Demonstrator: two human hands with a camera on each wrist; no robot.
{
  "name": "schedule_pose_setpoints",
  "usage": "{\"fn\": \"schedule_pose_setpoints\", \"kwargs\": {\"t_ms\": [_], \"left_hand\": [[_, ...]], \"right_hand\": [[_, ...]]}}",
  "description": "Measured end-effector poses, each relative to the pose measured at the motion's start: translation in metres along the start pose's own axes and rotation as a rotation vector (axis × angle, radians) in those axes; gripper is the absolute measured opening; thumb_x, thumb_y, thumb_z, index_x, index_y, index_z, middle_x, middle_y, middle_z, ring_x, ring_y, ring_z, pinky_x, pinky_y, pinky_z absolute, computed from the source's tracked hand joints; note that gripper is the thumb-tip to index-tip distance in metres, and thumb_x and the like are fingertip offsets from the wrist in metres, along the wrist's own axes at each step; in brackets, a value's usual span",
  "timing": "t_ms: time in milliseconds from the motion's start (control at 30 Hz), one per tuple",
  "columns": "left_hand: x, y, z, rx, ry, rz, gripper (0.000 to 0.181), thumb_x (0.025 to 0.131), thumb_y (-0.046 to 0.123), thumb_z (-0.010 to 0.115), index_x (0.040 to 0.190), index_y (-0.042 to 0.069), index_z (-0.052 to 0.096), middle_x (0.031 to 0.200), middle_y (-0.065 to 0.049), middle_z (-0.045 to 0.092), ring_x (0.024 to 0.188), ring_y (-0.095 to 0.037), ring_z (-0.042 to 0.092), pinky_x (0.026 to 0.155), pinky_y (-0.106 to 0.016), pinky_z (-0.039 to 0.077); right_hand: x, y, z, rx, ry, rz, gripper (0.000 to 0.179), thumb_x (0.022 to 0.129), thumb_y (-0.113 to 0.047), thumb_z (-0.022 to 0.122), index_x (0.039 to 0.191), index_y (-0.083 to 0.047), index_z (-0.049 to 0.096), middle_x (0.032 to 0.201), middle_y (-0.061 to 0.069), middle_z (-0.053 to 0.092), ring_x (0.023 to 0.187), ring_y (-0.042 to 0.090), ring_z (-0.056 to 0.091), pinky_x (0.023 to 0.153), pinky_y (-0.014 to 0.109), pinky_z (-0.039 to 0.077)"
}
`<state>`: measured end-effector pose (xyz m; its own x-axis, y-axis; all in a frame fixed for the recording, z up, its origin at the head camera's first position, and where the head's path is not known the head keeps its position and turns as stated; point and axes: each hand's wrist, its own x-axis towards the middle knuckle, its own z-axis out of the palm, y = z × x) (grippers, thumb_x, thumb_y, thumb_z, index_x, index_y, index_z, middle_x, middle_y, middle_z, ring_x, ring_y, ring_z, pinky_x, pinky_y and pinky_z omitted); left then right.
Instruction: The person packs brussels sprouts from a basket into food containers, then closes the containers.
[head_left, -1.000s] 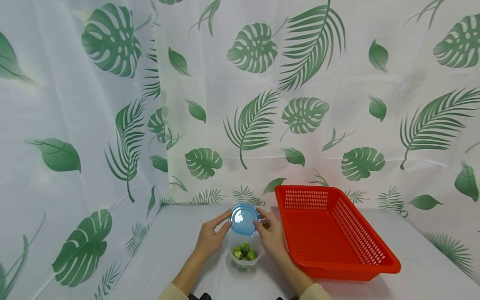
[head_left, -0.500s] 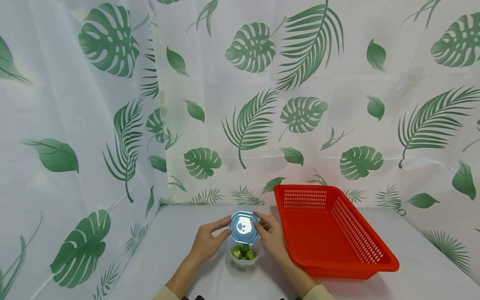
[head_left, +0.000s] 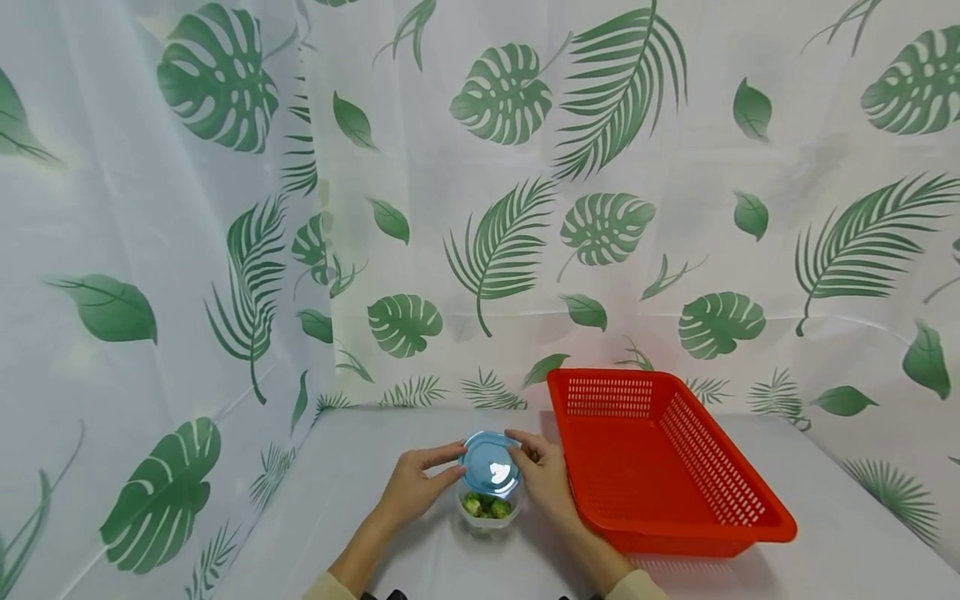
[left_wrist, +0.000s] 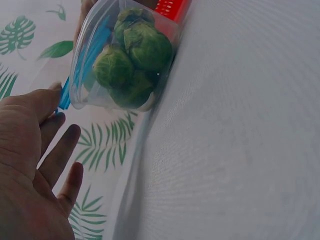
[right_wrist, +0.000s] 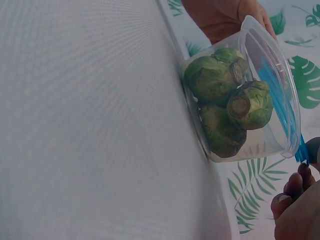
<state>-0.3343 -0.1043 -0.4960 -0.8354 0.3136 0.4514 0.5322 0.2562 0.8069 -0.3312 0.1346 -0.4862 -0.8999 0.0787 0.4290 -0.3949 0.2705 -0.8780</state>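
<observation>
A translucent blue lid (head_left: 489, 463) is held between both hands, tilted over a clear plastic container (head_left: 484, 522). Several Brussels sprouts (head_left: 486, 505) sit inside the container, which stands on the table. My left hand (head_left: 420, 482) pinches the lid's left edge between thumb and fingers. On the opposite edge my right hand (head_left: 543, 472) grips it the same way. In the left wrist view the blue lid (left_wrist: 92, 52) overlaps the container's rim, with the sprouts (left_wrist: 132, 57) below. The right wrist view has the lid (right_wrist: 280, 102) close over the rim too.
A large red plastic basket (head_left: 675, 533) stands on the table to the right, close beside the right forearm. The white table (head_left: 315, 517) runs back to a leaf-patterned curtain (head_left: 420, 267), which also covers the left side.
Both hands have brought the blue lid down and toward the container, so it now covers the back part of the opening in the head view. The container and basket have stayed put.
</observation>
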Motion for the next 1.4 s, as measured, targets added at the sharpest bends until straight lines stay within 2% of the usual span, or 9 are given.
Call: {"fn": "schedule_pose_setpoints", "kwargs": {"t_ms": [133,233,467,700,867,1067,1233,1400], "left_hand": [[-0.0014,-0.0006,-0.0025,-0.031,-0.019,-0.041,0.035,0.093,0.028,0.080,0.126,0.018,0.076,0.137,0.006,0.069,0.131,-0.021,0.064,0.114,-0.047,0.048],[-0.0022,-0.0009,-0.0039,-0.035,-0.024,-0.043,0.034,0.092,0.029,0.080,0.124,0.017,0.077,0.135,0.004,0.070,0.130,-0.022,0.065,0.113,-0.048,0.050],[-0.0019,-0.0042,-0.0056,-0.040,-0.028,-0.055,0.032,0.089,0.030,0.084,0.119,0.020,0.080,0.130,0.005,0.074,0.125,-0.019,0.068,0.106,-0.035,0.054],[-0.0021,-0.0080,-0.0053,-0.049,-0.034,-0.067,0.030,0.088,0.029,0.085,0.117,0.023,0.080,0.128,0.007,0.074,0.124,-0.017,0.069,0.110,-0.042,0.053],[-0.0025,-0.0077,-0.0058,-0.042,-0.024,-0.062,0.026,0.087,0.029,0.085,0.112,0.022,0.082,0.122,0.007,0.077,0.120,-0.016,0.071,0.108,-0.040,0.053],[-0.0028,-0.0066,-0.0066,-0.035,-0.009,-0.061,0.021,0.086,0.030,0.087,0.105,0.021,0.084,0.116,0.006,0.079,0.114,-0.013,0.073,0.104,-0.034,0.053],[-0.0030,-0.0064,-0.0071,-0.017,-0.007,-0.050,0.017,0.086,0.030,0.087,0.100,0.020,0.084,0.114,0.006,0.080,0.110,-0.010,0.073,0.099,-0.044,0.056],[-0.0035,-0.0074,-0.0095,-0.032,-0.027,-0.024,0.015,0.087,0.027,0.086,0.100,0.018,0.084,0.113,0.003,0.080,0.110,-0.013,0.073,0.097,-0.052,0.056]], "right_hand": [[-0.0001,0.0029,0.0000,-0.014,-0.008,0.020,0.024,0.096,-0.005,0.074,0.118,-0.010,0.079,0.072,0.005,0.056,0.066,0.012,0.050,0.055,0.019,0.041],[-0.0001,0.0047,0.0003,-0.016,-0.012,0.032,0.022,0.096,-0.006,0.074,0.116,-0.010,0.080,0.071,0.005,0.058,0.066,0.012,0.051,0.055,0.019,0.042],[-0.0004,0.0072,0.0010,-0.004,-0.015,0.036,0.017,0.096,-0.004,0.073,0.111,-0.007,0.081,0.071,0.007,0.062,0.067,0.011,0.052,0.057,0.019,0.042],[-0.0009,0.0065,0.0005,0.001,-0.031,0.028,0.017,0.098,-0.005,0.070,0.112,-0.006,0.081,0.095,0.012,0.079,0.077,0.011,0.060,0.068,0.018,0.052],[-0.0022,0.0046,-0.0004,-0.012,-0.051,0.039,0.018,0.099,-0.005,0.069,0.113,-0.004,0.080,0.106,0.013,0.080,0.084,0.013,0.065,0.075,0.017,0.056],[-0.0034,0.0022,-0.0015,-0.058,-0.076,0.072,0.017,0.098,-0.006,0.071,0.111,-0.007,0.081,0.097,0.009,0.079,0.080,0.016,0.061,0.071,0.018,0.053],[-0.0037,0.0035,-0.0017,-0.074,-0.091,0.084,0.016,0.096,-0.006,0.073,0.109,-0.009,0.082,0.088,0.006,0.076,0.077,0.016,0.057,0.066,0.019,0.049],[-0.0070,-0.0003,-0.0001,-0.021,-0.093,0.058,0.015,0.094,0.000,0.073,0.106,-0.004,0.081,0.084,0.011,0.074,0.073,0.015,0.056,0.065,0.018,0.049]]}}
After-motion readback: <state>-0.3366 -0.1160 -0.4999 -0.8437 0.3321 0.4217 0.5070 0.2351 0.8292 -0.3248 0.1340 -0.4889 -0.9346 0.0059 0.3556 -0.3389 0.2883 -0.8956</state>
